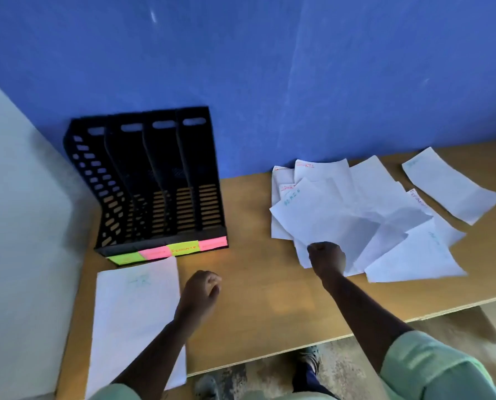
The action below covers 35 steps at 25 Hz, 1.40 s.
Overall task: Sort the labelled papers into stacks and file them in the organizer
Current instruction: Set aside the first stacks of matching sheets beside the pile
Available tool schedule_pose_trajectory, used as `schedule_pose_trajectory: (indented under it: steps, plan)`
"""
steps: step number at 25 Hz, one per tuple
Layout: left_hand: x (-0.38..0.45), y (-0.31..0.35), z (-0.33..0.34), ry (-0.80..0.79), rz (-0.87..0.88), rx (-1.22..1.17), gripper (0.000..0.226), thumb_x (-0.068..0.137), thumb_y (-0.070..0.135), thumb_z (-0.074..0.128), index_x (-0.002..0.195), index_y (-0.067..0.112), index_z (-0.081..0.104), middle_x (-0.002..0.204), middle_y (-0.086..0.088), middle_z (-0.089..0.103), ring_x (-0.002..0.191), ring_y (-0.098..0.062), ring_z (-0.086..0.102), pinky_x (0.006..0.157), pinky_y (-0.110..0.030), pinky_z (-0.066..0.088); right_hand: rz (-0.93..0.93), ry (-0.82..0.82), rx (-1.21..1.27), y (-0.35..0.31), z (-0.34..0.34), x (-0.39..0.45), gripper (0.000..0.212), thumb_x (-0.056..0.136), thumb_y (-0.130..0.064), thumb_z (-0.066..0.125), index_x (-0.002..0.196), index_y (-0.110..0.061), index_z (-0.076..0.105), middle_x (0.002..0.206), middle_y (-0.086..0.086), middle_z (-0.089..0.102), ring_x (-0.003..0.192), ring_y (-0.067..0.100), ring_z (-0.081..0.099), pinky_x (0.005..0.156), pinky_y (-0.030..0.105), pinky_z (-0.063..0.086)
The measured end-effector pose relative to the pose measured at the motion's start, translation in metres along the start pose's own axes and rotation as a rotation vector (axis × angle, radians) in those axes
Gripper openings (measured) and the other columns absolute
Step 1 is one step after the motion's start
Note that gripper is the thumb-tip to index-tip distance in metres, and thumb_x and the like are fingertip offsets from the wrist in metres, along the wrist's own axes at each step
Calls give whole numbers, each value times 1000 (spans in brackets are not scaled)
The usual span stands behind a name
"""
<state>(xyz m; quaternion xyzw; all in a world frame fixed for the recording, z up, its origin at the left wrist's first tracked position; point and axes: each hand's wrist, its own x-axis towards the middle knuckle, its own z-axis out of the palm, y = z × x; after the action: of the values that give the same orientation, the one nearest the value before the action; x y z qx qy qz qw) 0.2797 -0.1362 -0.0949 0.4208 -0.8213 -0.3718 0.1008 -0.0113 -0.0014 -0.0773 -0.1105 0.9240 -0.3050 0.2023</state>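
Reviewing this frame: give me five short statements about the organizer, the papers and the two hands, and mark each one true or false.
1. The black organizer stands against the blue wall with all its slots empty. True.
2. The right hand rests on the organizer. False: it grips the near edge of the loose pile of papers.
3. A single sheet lies in front of the organizer. True.
4. The left hand holds a sheet in the air. False: its fingers are curled and hold nothing, just right of the single sheet.
5. Coloured labels run along the organizer's front base. True.
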Motion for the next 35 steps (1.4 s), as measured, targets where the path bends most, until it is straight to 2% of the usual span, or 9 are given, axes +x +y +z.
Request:
schedule_pose_trajectory:
  steps: [2, 4, 6, 12, 16, 20, 25, 29, 35]
  plan:
    - [19, 27, 33, -39, -66, -37, 13, 85, 8, 68, 96, 14, 69, 97, -1, 69, 90, -15, 67, 80, -24, 51, -29, 26, -21, 12, -28, 35, 28, 76, -13, 51, 50, -11, 40, 51, 7, 34, 59, 26, 36, 51, 30, 25]
    - [40, 56, 66, -69, -132, -88, 11, 86, 9, 67, 96, 15, 69, 97, 0, 69, 92, -15, 67, 80, -22, 51, -109, 14, -63, 28, -51, 70, 29, 81, -16, 57, 54, -25, 56, 60, 2, 51, 66, 30, 48, 55, 29, 36]
    - [62, 86, 96, -79, -225, -165, 12, 88, 11, 66, 99, 14, 69, 98, 1, 69, 97, -15, 67, 79, -17, 47, -199, 12, -151, 46, -70, 103, 14, 88, -18, 67, 97, -24, 77, 106, 4, 68, 101, 29, 63, 80, 31, 50]
    - [105, 162, 153, -25, -577, -370, 37, 90, 29, 63, 124, 17, 57, 116, 2, 60, 105, -16, 59, 83, -28, 45, -344, -181, -528, 70, -113, 178, 74, 84, -45, 74, 148, -20, 45, 151, 6, 44, 141, 29, 38, 109, 44, 44]
    - [109, 181, 170, -134, -531, -349, 20, 86, 34, 57, 94, 17, 62, 95, 7, 65, 92, -17, 63, 72, -29, 46, -285, -268, -463, 83, -115, 185, 87, 79, -52, 79, 149, -19, 40, 142, 7, 51, 131, 29, 48, 103, 43, 48]
    - [109, 187, 174, -151, -516, -360, 31, 87, 29, 62, 116, 22, 65, 112, 4, 69, 103, -13, 64, 69, -23, 46, -200, -208, -197, 97, -117, 176, 59, 84, -31, 80, 137, -18, 57, 130, 5, 68, 117, 24, 64, 92, 30, 50]
    - [117, 190, 173, -39, -604, -401, 29, 81, 18, 72, 108, 21, 61, 104, 4, 67, 90, -13, 64, 70, -27, 50, -12, -205, 200, 107, -125, 167, 33, 91, -12, 73, 124, -7, 68, 98, 4, 75, 73, 22, 74, 69, 34, 63]
    - [116, 184, 175, -82, -582, -367, 26, 82, 18, 68, 107, 18, 60, 102, 0, 67, 88, -17, 64, 67, -28, 49, 204, -256, 563, 113, -129, 151, 18, 93, 2, 64, 105, -3, 77, 91, 9, 77, 87, 27, 73, 63, 27, 61]
    - [104, 178, 150, 184, -402, -552, 28, 90, 41, 66, 86, 14, 65, 75, 0, 64, 70, -20, 60, 63, -32, 45, 241, -430, 691, 116, -103, 98, 10, 95, 1, 63, 101, 0, 71, 92, 17, 71, 83, 26, 69, 71, 32, 61]
